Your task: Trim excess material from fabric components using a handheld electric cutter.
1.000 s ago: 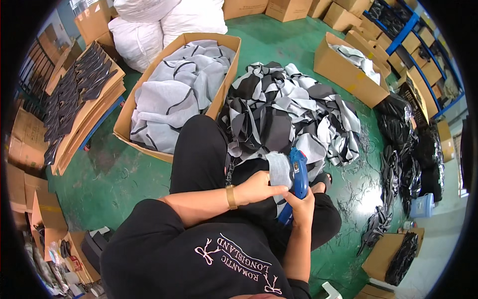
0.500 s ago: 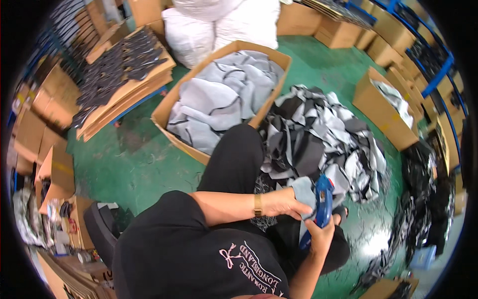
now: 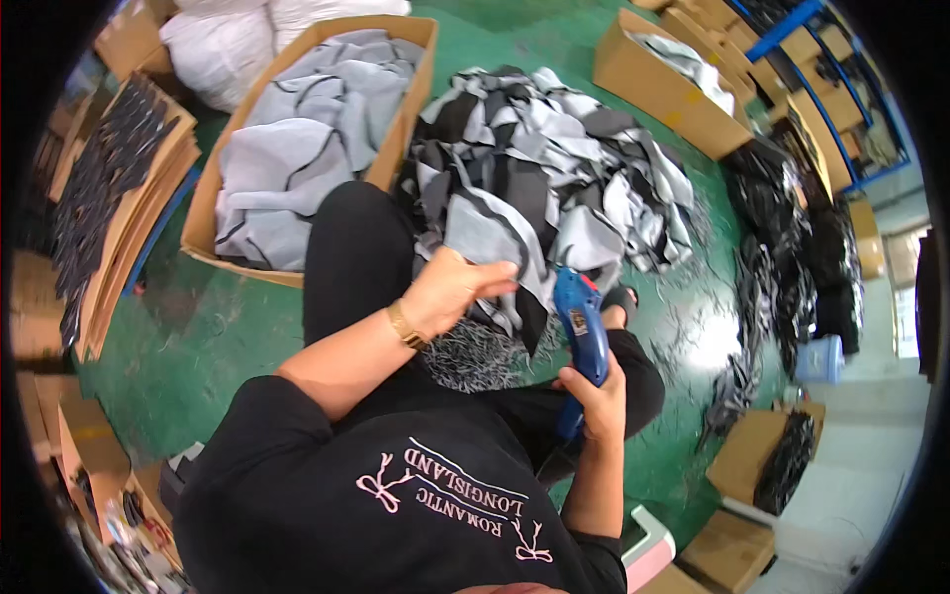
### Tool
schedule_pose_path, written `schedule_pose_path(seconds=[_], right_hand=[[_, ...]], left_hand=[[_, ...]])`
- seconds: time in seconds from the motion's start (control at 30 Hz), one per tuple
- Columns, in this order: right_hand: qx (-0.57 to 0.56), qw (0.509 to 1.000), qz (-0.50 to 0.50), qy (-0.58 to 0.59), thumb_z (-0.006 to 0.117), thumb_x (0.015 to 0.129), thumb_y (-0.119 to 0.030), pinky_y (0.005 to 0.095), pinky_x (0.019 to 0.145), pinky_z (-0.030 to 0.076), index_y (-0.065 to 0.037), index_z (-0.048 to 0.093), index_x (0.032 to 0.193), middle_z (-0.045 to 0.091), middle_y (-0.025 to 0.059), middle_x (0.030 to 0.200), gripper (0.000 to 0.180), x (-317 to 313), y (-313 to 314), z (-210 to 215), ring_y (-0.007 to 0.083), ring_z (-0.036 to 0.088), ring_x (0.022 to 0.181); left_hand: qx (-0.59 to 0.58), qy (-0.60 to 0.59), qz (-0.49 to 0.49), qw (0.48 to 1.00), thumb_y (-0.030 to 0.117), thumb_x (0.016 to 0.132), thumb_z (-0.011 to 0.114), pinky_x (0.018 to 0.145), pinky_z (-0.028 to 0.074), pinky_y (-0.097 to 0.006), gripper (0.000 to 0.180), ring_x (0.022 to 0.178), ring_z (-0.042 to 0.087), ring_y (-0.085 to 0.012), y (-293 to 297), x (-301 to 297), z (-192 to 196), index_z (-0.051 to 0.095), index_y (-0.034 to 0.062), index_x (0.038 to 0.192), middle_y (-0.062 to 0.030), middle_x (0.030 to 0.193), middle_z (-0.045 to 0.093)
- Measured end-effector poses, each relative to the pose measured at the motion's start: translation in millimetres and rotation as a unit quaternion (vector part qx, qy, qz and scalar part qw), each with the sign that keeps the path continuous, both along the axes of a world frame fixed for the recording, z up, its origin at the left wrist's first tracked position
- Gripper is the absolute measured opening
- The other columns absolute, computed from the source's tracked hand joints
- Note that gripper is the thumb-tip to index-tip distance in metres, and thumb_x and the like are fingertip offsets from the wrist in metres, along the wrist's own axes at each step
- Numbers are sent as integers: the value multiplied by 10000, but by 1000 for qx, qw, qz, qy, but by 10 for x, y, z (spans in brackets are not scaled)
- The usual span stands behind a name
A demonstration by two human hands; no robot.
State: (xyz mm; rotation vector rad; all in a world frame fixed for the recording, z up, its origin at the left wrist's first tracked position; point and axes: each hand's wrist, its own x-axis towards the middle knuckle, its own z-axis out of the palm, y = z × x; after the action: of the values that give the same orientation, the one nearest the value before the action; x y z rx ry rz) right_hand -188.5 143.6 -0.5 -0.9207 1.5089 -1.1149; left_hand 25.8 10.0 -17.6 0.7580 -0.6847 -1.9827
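Two hands that met half a second ago are apart: the left hand (image 3: 447, 290), its pinch unclear, lies against black-edged grey fabric (image 3: 483, 230) at its one o'clock; the right hand (image 3: 601, 398) grips the blue handheld power tool (image 3: 588, 342) at four, apparently disengaged.

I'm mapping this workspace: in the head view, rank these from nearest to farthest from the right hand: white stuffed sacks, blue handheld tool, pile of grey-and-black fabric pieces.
1. Blue handheld tool: in the right hand.
2. Pile of grey-and-black fabric pieces: on the green floor, ahead of the hand.
3. White stuffed sacks: upper left, farthest away.
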Motion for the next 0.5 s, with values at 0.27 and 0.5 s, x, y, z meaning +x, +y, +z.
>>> schedule_pose_path(seconds=[0.27, 0.5], right_hand=[[37, 999, 12, -21, 725, 703, -10, 257, 579, 489, 40, 551, 1035, 575, 50, 768, 378, 85, 267, 115, 132, 580, 624], [67, 997, 32, -13, 713, 711, -25, 253, 541, 475, 36, 544, 1079, 590, 46, 739, 410, 127, 273, 125, 110, 571, 585]], left_hand=[[-15, -10, 26, 999, -10, 831, 655, 827, 556, -340, 218, 868, 651, -197, 15, -160, 22, 596, -42, 1039, -109, 988, 644], [-40, -46, 1, 998, -12, 851, 628, 798, 523, -283, 230, 880, 635, -142, 82, -192, -26, 605, 21, 1077, -56, 986, 651]])
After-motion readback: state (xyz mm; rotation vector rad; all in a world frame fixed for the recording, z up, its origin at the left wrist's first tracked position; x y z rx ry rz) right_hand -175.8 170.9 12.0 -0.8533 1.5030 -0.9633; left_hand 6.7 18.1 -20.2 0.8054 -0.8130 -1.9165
